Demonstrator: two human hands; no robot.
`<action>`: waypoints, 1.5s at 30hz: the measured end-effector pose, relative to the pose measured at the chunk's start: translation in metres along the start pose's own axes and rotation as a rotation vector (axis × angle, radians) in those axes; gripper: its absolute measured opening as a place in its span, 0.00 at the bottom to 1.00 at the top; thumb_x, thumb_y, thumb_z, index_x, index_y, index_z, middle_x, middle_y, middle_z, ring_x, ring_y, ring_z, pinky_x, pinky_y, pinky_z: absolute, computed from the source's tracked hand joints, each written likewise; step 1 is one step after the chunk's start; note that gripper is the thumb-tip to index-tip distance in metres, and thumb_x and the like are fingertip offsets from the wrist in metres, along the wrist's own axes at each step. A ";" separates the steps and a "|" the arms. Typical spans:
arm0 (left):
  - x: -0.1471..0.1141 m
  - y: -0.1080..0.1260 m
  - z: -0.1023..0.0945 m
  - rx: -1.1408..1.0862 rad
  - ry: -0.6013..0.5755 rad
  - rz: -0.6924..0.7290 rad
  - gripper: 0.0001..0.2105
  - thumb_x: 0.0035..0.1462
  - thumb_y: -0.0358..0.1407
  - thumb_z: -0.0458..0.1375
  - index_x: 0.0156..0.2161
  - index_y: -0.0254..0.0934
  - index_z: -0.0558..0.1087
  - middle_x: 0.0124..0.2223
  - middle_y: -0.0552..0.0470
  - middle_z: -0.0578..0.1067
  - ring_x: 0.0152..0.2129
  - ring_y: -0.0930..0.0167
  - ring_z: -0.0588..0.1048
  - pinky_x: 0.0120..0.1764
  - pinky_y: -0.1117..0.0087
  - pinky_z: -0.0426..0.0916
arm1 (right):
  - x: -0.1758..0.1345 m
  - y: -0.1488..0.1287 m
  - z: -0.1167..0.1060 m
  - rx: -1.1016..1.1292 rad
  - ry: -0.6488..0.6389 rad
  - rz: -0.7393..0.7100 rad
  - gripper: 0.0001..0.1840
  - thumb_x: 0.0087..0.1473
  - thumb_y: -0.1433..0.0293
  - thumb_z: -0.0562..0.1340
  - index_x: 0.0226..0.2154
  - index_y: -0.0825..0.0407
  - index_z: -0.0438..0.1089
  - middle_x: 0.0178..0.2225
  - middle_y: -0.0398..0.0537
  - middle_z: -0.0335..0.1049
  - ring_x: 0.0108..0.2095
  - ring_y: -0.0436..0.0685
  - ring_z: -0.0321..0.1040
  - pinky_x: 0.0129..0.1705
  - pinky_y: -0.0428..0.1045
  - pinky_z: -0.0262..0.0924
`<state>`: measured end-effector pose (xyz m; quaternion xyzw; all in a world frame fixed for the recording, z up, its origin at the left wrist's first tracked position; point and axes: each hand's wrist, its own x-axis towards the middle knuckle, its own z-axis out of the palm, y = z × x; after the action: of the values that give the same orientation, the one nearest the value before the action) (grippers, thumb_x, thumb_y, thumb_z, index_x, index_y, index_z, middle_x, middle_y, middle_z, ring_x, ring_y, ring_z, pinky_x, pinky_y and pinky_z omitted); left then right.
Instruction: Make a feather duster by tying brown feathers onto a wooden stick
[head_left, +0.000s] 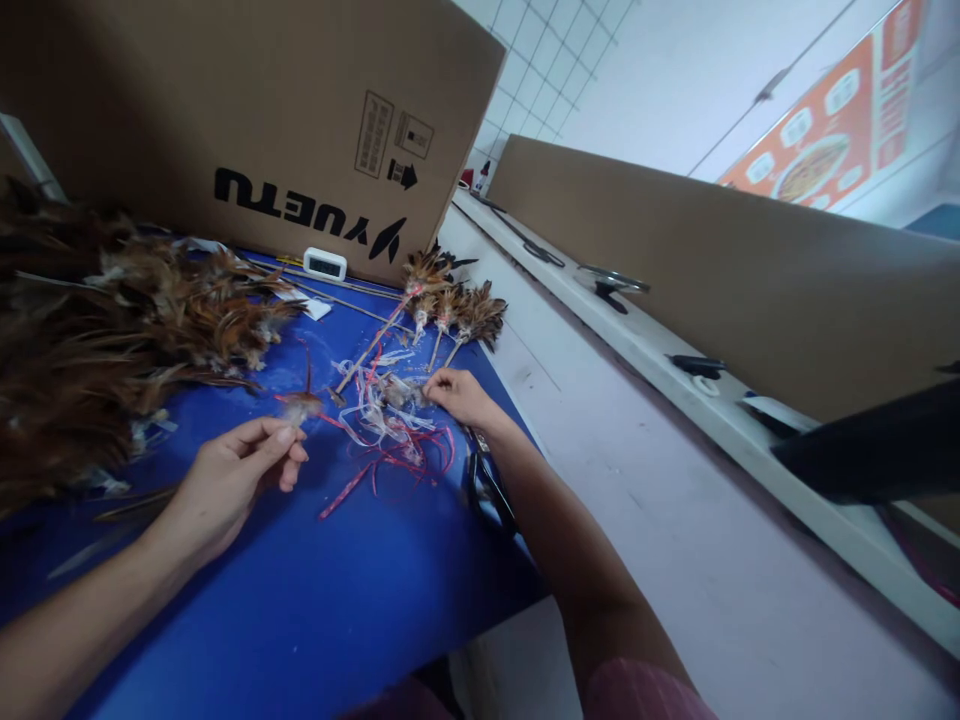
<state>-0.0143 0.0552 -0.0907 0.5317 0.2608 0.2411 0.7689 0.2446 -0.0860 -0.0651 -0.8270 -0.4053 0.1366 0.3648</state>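
Nearest me is the bare blue front of the counter [337,610]. Above it, a little left of the middle, I see the left hand [240,470], its thumb and fingers clamped on a small brown feather [304,402] with pale fluff at its base. Under the right forearm lies a black object [487,490], partly hidden, so I can't make out what it is.

A bit farther in, the right hand [466,400] reaches to the right edge of a tangle of pink and white ribbons [405,430] with grey fluff among them. Its fingertips are bunched at the fluff, but I can't tell whether they have closed on it.

Along the left I have a big pile of brown feathers [172,300]. Beyond the tangle, feather dusters [480,312] lie toward the far right corner, one with its stick pointing back at me. At the far edge, a small white clock [325,264] stands before a large cardboard box [225,110], its lettering upside down.
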 end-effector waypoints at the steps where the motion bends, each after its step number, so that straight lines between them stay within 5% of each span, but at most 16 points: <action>1: 0.000 0.000 0.000 -0.002 0.002 -0.001 0.14 0.41 0.41 0.68 0.29 0.32 0.74 0.23 0.54 0.73 0.16 0.77 0.67 0.22 0.75 0.62 | -0.001 -0.003 -0.001 0.073 0.014 0.008 0.05 0.43 0.70 0.60 0.22 0.55 0.66 0.19 0.39 0.65 0.22 0.47 0.60 0.26 0.43 0.54; 7: -0.001 0.001 0.000 0.002 0.001 -0.008 0.15 0.40 0.42 0.68 0.28 0.32 0.75 0.23 0.54 0.73 0.16 0.77 0.67 0.22 0.76 0.62 | -0.011 -0.021 -0.011 0.507 0.004 0.031 0.10 0.39 0.67 0.65 0.24 0.53 0.64 0.19 0.40 0.69 0.16 0.44 0.56 0.19 0.42 0.50; 14: 0.000 0.001 0.001 -0.002 0.005 -0.007 0.15 0.39 0.42 0.69 0.28 0.32 0.75 0.22 0.54 0.74 0.16 0.78 0.67 0.22 0.76 0.62 | -0.022 -0.037 -0.028 0.660 -0.009 -0.033 0.16 0.36 0.67 0.69 0.30 0.52 0.66 0.23 0.39 0.67 0.23 0.47 0.65 0.22 0.42 0.54; 17: -0.001 0.002 0.002 -0.006 0.019 -0.002 0.15 0.38 0.42 0.69 0.28 0.32 0.75 0.22 0.54 0.73 0.15 0.77 0.67 0.21 0.75 0.62 | -0.021 -0.032 -0.030 0.558 -0.022 -0.067 0.16 0.39 0.67 0.68 0.33 0.52 0.67 0.27 0.41 0.69 0.26 0.48 0.66 0.25 0.43 0.56; 20: -0.001 0.002 0.002 -0.010 0.023 -0.007 0.15 0.38 0.41 0.69 0.28 0.32 0.74 0.22 0.54 0.74 0.15 0.77 0.67 0.21 0.75 0.62 | -0.021 -0.021 -0.026 0.204 -0.020 -0.105 0.14 0.43 0.70 0.65 0.36 0.54 0.70 0.32 0.44 0.71 0.29 0.49 0.67 0.33 0.46 0.60; 26: 0.001 -0.001 -0.001 0.000 -0.001 0.005 0.14 0.40 0.41 0.69 0.28 0.32 0.74 0.23 0.54 0.74 0.16 0.78 0.67 0.22 0.76 0.62 | -0.038 -0.015 0.011 -0.288 -0.117 -0.193 0.15 0.45 0.63 0.67 0.35 0.54 0.72 0.36 0.47 0.69 0.30 0.49 0.64 0.36 0.46 0.58; 32: 0.000 0.000 0.000 0.002 0.015 0.005 0.14 0.41 0.41 0.68 0.28 0.32 0.74 0.22 0.54 0.74 0.15 0.77 0.67 0.22 0.75 0.62 | -0.036 -0.019 0.032 -0.320 -0.211 -0.214 0.02 0.48 0.74 0.62 0.26 0.55 0.70 0.25 0.41 0.64 0.25 0.47 0.58 0.30 0.43 0.51; 45: 0.001 -0.002 -0.003 0.003 -0.012 -0.005 0.12 0.43 0.40 0.67 0.28 0.32 0.74 0.23 0.54 0.74 0.16 0.77 0.67 0.22 0.76 0.62 | -0.008 -0.002 -0.019 -0.088 0.005 -0.098 0.10 0.48 0.64 0.61 0.26 0.54 0.68 0.21 0.39 0.63 0.22 0.48 0.57 0.27 0.44 0.51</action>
<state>-0.0151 0.0570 -0.0930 0.5335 0.2580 0.2354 0.7703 0.2482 -0.1006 -0.0507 -0.8217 -0.4501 0.0984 0.3354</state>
